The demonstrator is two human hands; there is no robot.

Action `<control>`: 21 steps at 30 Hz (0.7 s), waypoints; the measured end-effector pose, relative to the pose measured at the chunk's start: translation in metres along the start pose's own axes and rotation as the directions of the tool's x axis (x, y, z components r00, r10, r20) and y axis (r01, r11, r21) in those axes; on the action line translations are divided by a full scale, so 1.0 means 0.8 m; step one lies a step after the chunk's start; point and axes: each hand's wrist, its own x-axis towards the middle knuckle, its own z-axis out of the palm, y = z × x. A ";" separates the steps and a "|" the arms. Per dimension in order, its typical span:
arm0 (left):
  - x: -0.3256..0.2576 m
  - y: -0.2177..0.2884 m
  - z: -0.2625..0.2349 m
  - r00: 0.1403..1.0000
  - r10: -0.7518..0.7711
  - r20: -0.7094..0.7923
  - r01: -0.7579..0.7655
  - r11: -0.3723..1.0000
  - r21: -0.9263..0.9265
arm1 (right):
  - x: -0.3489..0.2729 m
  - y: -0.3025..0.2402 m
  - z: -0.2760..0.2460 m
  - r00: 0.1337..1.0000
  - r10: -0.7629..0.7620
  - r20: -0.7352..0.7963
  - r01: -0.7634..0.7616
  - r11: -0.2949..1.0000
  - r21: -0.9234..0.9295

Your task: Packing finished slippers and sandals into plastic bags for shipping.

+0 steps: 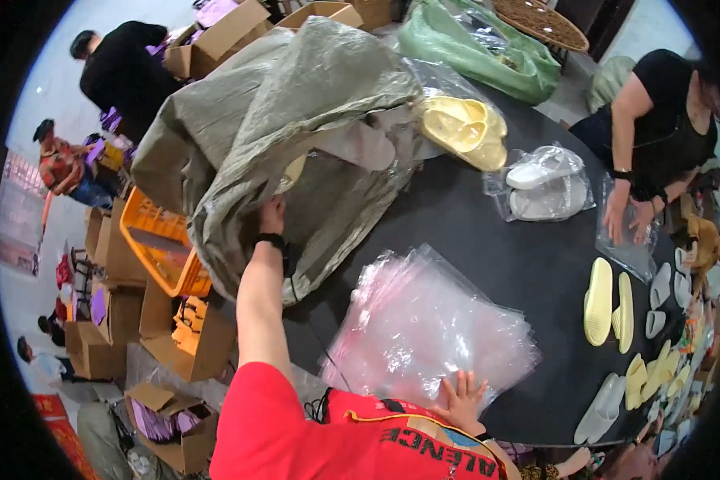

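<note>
Grey-green woven sack (296, 104) is slumping over the far left of the dark round table (496, 248), the biggest thing before me, its mouth gaping toward me; what is inside is hidden in its folds. Beyond it a green plastic bag (472, 48) is bulging, contents unclear. Nearer me, a stack of clear plastic bags (424, 320) is lying flat on the table, all flat and unfilled. Farther off, one clear bag is holding yellow slippers (464, 132) and another is holding white slippers (544, 180), while loose yellow slippers (608, 304) are lying at the right rim. An orange crate (156, 248) is sitting below the table to my left.

I am stretching my left hand (272, 214) up, wristband showing, fingers curled onto the sack's edge. I am pressing my right hand (460, 396) flat, fingers spread, on the near edge of the stack.
</note>
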 end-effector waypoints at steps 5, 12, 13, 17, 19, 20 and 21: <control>-0.047 0.043 0.029 0.990 -0.125 0.062 0.124 0.992 0.015 | 0.005 -0.002 -0.012 0.998 -0.019 0.054 0.018 1.000 0.011; -0.224 0.053 0.098 0.935 -0.253 0.247 0.332 0.869 -0.367 | 0.002 -0.006 -0.011 0.999 -0.040 0.024 0.040 0.999 0.015; -0.252 0.052 0.089 0.893 -0.282 0.350 0.409 0.832 -0.373 | 0.001 -0.006 -0.014 0.999 -0.043 0.018 0.043 0.999 0.020; -0.408 0.043 0.087 0.672 -0.532 0.515 0.655 0.752 -0.078 | 0.008 -0.011 -0.031 0.999 -0.042 0.034 0.042 0.999 0.004; -0.478 0.051 0.087 0.360 -0.631 0.687 0.554 0.737 0.387 | 0.006 -0.007 -0.021 0.998 -0.069 0.001 0.069 0.998 -0.004; -0.486 0.040 0.080 0.297 -0.573 0.764 0.232 0.820 0.524 | 0.006 -0.007 -0.018 0.996 -0.077 -0.049 0.076 0.997 -0.026; -0.494 0.042 0.079 0.201 -0.537 0.819 -0.128 0.815 0.566 | 0.008 -0.010 -0.020 0.991 -0.087 -0.101 0.082 0.996 -0.047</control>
